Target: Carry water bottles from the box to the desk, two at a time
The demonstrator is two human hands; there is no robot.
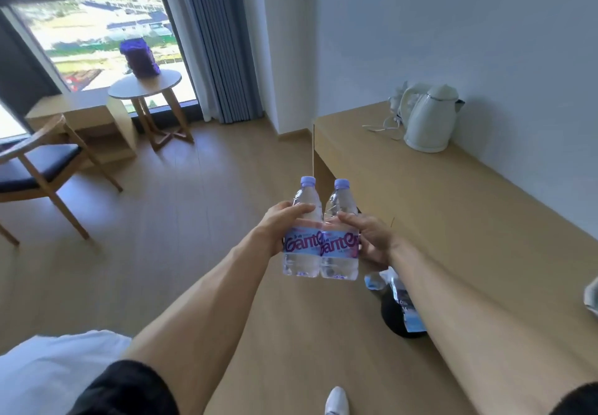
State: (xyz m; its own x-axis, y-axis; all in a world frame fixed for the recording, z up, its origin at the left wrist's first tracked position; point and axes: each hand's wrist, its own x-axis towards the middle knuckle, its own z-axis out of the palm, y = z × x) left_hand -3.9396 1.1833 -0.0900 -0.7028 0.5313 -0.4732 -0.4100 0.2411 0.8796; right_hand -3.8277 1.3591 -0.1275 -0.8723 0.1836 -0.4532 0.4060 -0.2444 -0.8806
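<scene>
From the head camera, I am holding two clear plastic water bottles with lilac caps and purple-lettered labels upright and touching side by side in the air over the wooden floor, just off the long light-wood desk (pixel 437 207) that is running along the wall: my left hand (pixel 281 227) is wrapping around the left bottle (pixel 302 246) at its shoulder and label, and my right hand (pixel 372 239) is curling around the right bottle (pixel 339 249) the same way. Both are looking full, so I am judging them moderately heavy, with thin walls that are giving under a squeeze and a slick label; the ribbed waist above the label seems the surest hold. On the desk's far end a white electric kettle (pixel 430 120) is standing with its loose white cord (pixel 383 126), so the near stretch seems freer. A dark round bin with plastic wrapping (pixel 398 311) is sitting on the floor below my right forearm.
</scene>
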